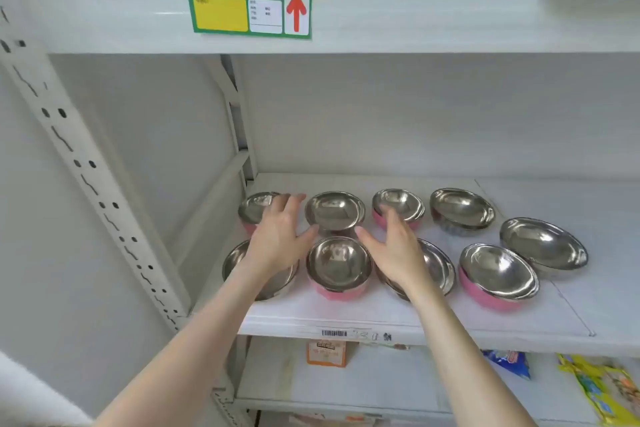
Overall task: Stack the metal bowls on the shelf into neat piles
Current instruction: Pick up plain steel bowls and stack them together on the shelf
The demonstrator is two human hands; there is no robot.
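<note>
White shelf [381, 315] — left hand [277, 241], right hand [396, 250], fingers straight, above metal bowls [498, 270].

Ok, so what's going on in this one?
A person is reaching into a store shelf where metal bowls sit spread out in two rough rows, some with pink outsides. The left hand and right hand are both open and hold nothing. They come in on either side of the second bowl from the left in the back row. No tall piles have been made yet.
</note>
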